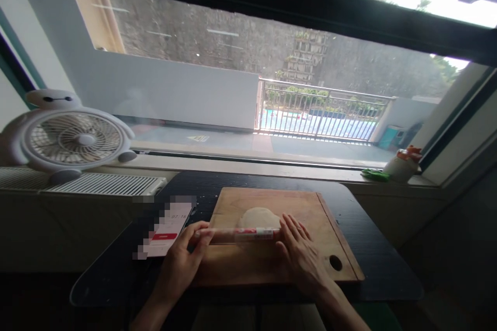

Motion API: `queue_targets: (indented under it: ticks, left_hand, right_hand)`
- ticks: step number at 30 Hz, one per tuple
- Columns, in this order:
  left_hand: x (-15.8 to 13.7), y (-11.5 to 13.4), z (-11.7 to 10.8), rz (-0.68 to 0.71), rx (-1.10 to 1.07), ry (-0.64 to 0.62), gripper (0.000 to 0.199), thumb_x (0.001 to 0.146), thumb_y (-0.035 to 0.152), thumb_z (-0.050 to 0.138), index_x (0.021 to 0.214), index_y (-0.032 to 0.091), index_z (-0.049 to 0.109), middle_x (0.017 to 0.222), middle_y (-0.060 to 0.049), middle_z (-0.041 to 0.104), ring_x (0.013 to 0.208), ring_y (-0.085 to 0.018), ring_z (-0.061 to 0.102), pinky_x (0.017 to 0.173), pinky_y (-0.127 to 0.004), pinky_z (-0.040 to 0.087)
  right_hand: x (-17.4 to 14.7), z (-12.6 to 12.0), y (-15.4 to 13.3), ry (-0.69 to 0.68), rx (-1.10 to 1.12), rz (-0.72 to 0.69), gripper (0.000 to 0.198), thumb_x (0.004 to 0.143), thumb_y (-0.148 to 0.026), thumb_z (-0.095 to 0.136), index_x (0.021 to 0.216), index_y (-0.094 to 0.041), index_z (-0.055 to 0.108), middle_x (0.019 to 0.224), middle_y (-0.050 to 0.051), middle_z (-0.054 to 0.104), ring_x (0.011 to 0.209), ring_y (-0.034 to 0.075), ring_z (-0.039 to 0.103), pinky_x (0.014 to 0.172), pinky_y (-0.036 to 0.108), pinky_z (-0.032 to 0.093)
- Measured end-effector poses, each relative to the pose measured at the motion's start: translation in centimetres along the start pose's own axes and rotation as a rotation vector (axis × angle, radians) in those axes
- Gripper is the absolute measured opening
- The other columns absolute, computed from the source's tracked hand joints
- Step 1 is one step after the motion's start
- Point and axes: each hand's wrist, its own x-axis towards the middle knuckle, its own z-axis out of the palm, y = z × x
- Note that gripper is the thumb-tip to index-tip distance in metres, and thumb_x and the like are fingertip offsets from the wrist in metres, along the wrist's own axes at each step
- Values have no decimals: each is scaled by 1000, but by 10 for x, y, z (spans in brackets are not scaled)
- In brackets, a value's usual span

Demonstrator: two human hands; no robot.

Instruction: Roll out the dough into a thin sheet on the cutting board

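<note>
A rolling pin [252, 234] in clear wrapping with a red and white label lies crosswise over the near side of a flattened round of dough [259, 218]. The dough rests on a wooden cutting board [240, 264]. My left hand [182, 251] is closed around the pin's left end, thumb and fingers pinching it. Over the right end lies my right hand [301, 248], its fingers extended across the pin and its thumb on the near side. That end of the pin is hidden beneath the hand.
Left of the board lies a phone [171, 232], partly blurred out, on the dark table [380, 264]. A white fan [79, 137] stands at the left by the window. A pale pot-like ornament [403, 167] and a green item [375, 175] sit on the sill.
</note>
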Motion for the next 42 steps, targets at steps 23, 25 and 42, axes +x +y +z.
queue_targets:
  ticks: [23, 25, 42]
  left_hand:
    - [71, 9, 44, -275, -378, 261, 28, 74, 37, 51, 88, 14, 58, 80, -5, 62, 73, -15, 57, 69, -27, 46]
    - [74, 24, 38, -217, -335, 352, 32, 77, 35, 48, 101, 15, 54, 101, -8, 60, 92, -18, 55, 81, -28, 44]
    - [70, 71, 97, 485, 380, -129, 32, 88, 35, 38, 81, 20, 66, 91, -5, 63, 97, -20, 51, 105, -48, 18]
  right_hand:
    - [-10, 26, -27, 121, -53, 3, 56, 92, -36, 30, 143, -16, 18, 147, 8, 19, 135, 23, 17, 106, 41, 26]
    - [-11, 30, -29, 149, -61, -3, 54, 92, -32, 29, 143, -17, 20, 146, 7, 23, 135, 22, 18, 107, 43, 24]
    - [54, 14, 29, -80, -134, 265, 53, 93, -44, 19, 126, -14, 50, 136, 12, 42, 130, 25, 28, 104, 46, 20]
